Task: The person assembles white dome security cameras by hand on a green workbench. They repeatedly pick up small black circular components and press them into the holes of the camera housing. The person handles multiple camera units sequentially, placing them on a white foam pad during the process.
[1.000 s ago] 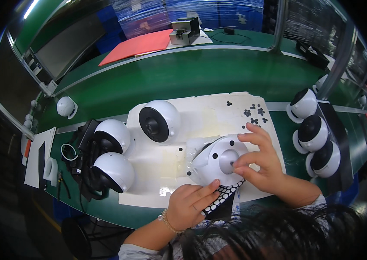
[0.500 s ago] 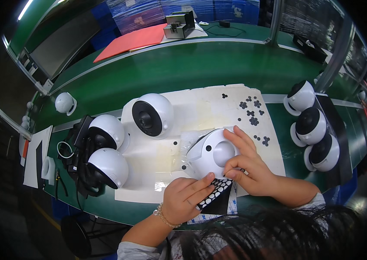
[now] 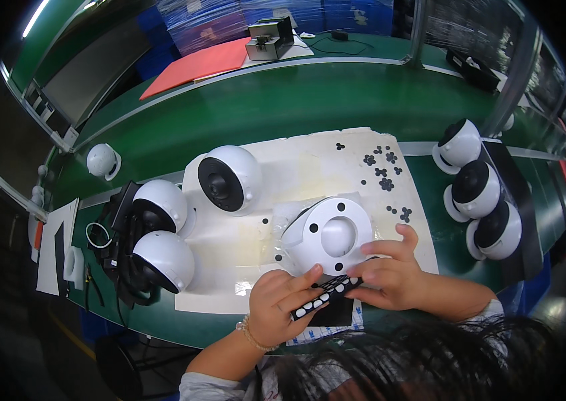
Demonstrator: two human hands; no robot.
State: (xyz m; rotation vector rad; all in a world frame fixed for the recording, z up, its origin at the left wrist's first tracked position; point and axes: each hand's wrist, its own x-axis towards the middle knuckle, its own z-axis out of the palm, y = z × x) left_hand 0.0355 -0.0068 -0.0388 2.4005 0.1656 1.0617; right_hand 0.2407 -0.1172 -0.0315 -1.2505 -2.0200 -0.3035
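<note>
A white camera lies with its ring-shaped base facing up, on clear plastic wrap in front of me. Three black round pads show on the ring around its central hollow. Below it, my left hand grips a strip of pads, black with rows of white dots, now tilted up. My right hand pinches the strip's right end between thumb and fingers, with its index finger raised near the base. Whether a single pad is between those fingertips is too small to tell. A loose black pad lies left of the camera.
A worn cream board covers the green table. Further white cameras stand left, at its upper left and on the right. Black pad scraps dot the board's right side. Black cables and pliers lie left.
My right hand has drawn back from the base toward the strip, uncovering more black pads on the ring. The strip has tilted up in my left hand. The whole view has shifted slightly.
</note>
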